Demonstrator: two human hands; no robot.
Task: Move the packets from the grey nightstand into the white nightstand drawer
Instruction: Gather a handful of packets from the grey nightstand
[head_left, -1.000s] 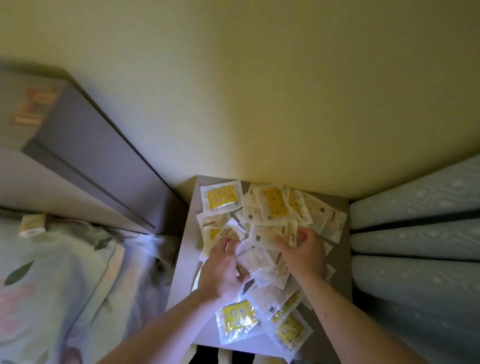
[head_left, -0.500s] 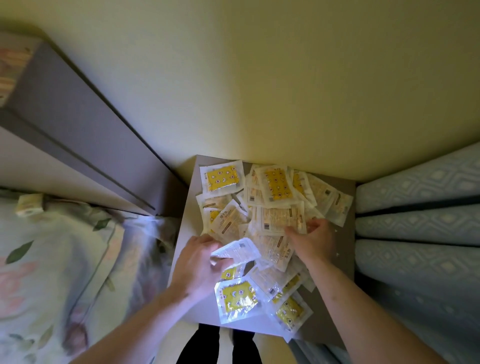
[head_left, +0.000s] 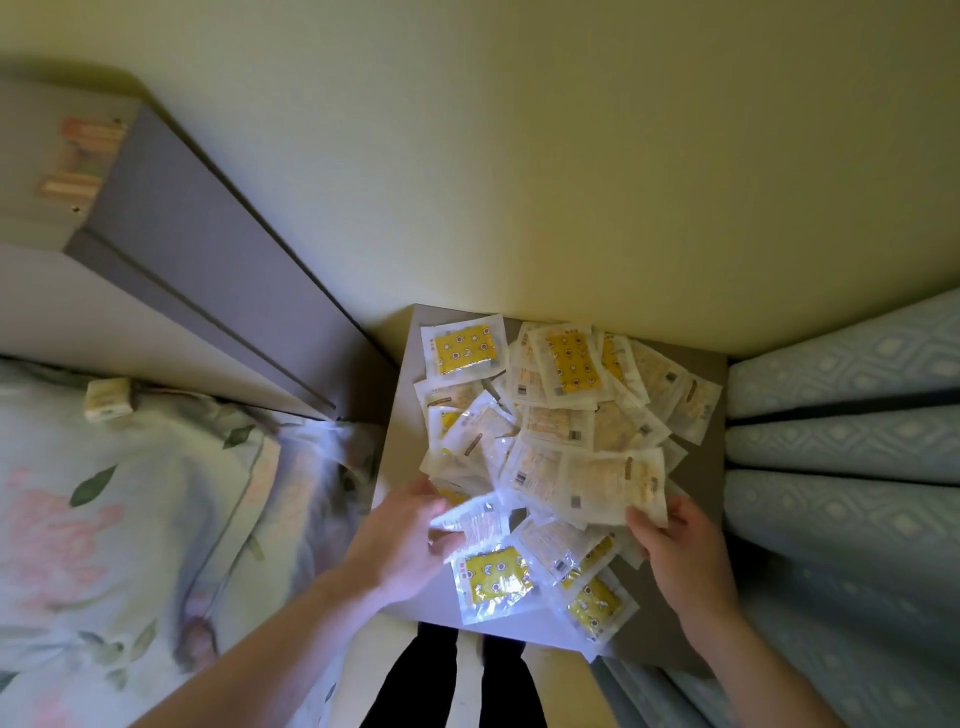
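Lying in a big messy pile of packets (head_left: 561, 431) on the grey nightstand (head_left: 696, 545), some yellow side up, some pale side up. Left hand (head_left: 410, 540) pinching a clear packet (head_left: 475, 522) at the near left of the pile, fingers closed on it. Right hand (head_left: 685, 551) gripping the corner of a pale packet (head_left: 618, 480) between thumb and fingers. Sitting between a flowery bed (head_left: 104, 519) and blue curtains (head_left: 841, 467).

Floral bedding (head_left: 104, 519) fills the left side — pale fabric with pink flowers and green leaves, plus a small cream box (head_left: 108, 399) sitting on its top edge. Grey headboard (head_left: 208, 249) runs diagonally above it against a plain yellowish wall (head_left: 519, 156), and light blue patterned curtains (head_left: 841, 467) hang in folds on the right.
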